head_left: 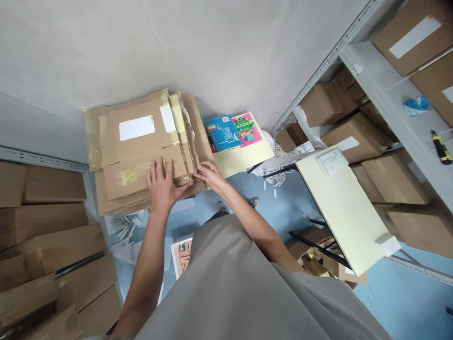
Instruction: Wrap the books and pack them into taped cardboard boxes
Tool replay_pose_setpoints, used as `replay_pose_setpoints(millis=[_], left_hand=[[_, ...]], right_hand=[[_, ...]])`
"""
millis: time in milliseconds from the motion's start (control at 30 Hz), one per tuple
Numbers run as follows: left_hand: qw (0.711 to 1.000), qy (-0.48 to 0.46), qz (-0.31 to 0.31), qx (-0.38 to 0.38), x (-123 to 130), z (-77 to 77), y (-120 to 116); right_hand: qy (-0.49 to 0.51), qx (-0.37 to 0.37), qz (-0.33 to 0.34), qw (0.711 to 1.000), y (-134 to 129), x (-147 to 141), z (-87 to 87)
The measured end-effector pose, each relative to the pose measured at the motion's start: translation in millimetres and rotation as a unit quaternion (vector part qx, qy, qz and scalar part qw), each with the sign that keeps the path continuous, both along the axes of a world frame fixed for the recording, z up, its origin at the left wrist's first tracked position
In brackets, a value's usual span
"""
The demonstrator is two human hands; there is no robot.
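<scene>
Both hands [162, 188] [211, 177] touch stacked, flattened cartons [138, 150]

We seem to be in a storeroom that doubles as a packing corner. To our right, grey metal shelving [392, 101] carries cardboard boxes [405, 179], some with white labels, and more cartons [69, 248] are piled up along the left. A yellow-and-black cutter [441, 147] lies on a shelf. Before us, a stack of flattened cardboard [141, 151], patched with yellowish tape, sits beside printed books [224, 133] on a plain pale table [230, 164]; a second narrow table [339, 217] stands nearby. Around us we see loose paper strips [279, 177] on the blue floor [406, 278] and a bare, whitish wall [212, 47].
</scene>
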State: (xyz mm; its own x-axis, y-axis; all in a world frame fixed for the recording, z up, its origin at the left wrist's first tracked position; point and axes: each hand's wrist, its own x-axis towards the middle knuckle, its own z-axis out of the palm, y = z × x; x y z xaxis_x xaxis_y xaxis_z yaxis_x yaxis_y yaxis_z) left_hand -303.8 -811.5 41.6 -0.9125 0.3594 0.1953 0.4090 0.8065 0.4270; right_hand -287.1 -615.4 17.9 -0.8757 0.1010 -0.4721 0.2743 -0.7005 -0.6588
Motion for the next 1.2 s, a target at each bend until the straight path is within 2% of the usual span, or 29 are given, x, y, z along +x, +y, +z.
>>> replay_pose_setpoints(millis=[100,200,500,667,833,1033,1100,1133,1200], left_hand=[[1.000,0.015,-0.004,0.003,-3.2,4.4,-2.6],[1.000,0.004,-0.002,0.008,-3.8,5.4,-1.3],[1.000,-0.011,0.007,-0.008,2.7,-2.1,2.0],[1.000,-0.012,0.018,0.002,1.2,11.2,-3.4],[1.000,-0.008,0.022,0.000,1.6,24.0,-5.6],[1.000,-0.016,0.015,-0.016,3.8,14.2,3.4],[0.999,-0.020,0.015,-0.021,4.6,10.9,6.3],[0.999,-0.022,0.017,-0.021,4.8,10.5,6.6],[0.999,-0.018,0.024,-0.015,4.4,12.6,3.9]], right_hand=[[0.024,-0.020,0.008,0.999,-1.0,0.9,6.8],[0.016,-0.005,0.022,1.000,-1.7,1.8,10.1],[-0.018,0.046,0.007,0.999,12.5,5.3,2.4],[-0.030,0.111,0.010,0.993,27.2,9.8,-6.4],[-0.023,0.158,0.017,0.987,27.5,12.8,-8.1],[0.017,0.172,0.061,0.983,16.0,12.0,-3.8],[0.024,0.231,0.061,0.971,16.6,12.5,-5.0],[0.027,0.284,0.046,0.957,18.6,12.8,-6.4],[0.021,0.413,-0.007,0.910,25.0,13.0,-10.1]])
